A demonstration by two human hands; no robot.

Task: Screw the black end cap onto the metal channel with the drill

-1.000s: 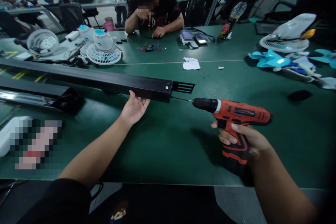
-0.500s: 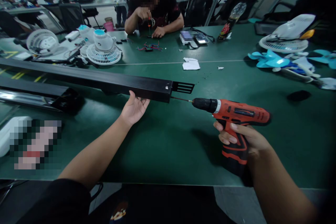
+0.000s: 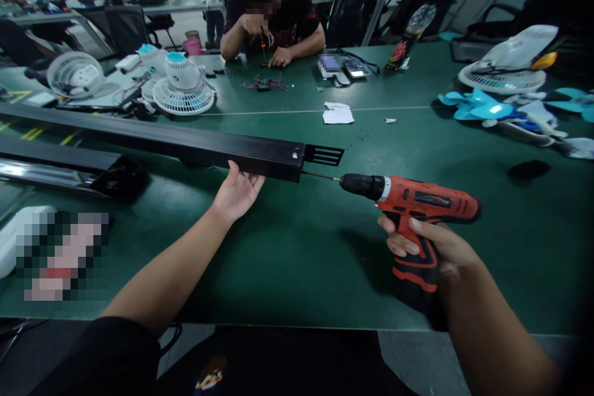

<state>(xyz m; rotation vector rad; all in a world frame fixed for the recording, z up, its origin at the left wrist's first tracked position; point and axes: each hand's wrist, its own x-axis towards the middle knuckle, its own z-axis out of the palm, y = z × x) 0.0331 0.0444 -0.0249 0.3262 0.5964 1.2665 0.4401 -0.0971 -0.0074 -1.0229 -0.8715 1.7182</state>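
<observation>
A long black rectangular housing (image 3: 204, 147) reaches in from the left, its right end raised a little off the table. My left hand (image 3: 239, 193) grips that end from below, thumb against the near side and fingers partly hidden underneath. From the end sticks a slotted black bracket (image 3: 325, 154). My right hand (image 3: 429, 241) is wrapped round the handle of an orange and black cordless drill (image 3: 427, 198), which points left. Its long thin driver bit (image 3: 322, 175) meets the lower part of the housing's end face; whether a screw is there is too small to tell.
Behind the housing stand white fan parts (image 3: 183, 90); blue fan blades (image 3: 477, 104) lie at the right. Another black housing (image 3: 69, 167) rests at the left. Paper scraps (image 3: 338, 113) and a bottle (image 3: 408, 40) are further back. Across the green table (image 3: 288, 260), a person (image 3: 278, 18) works with a screwdriver.
</observation>
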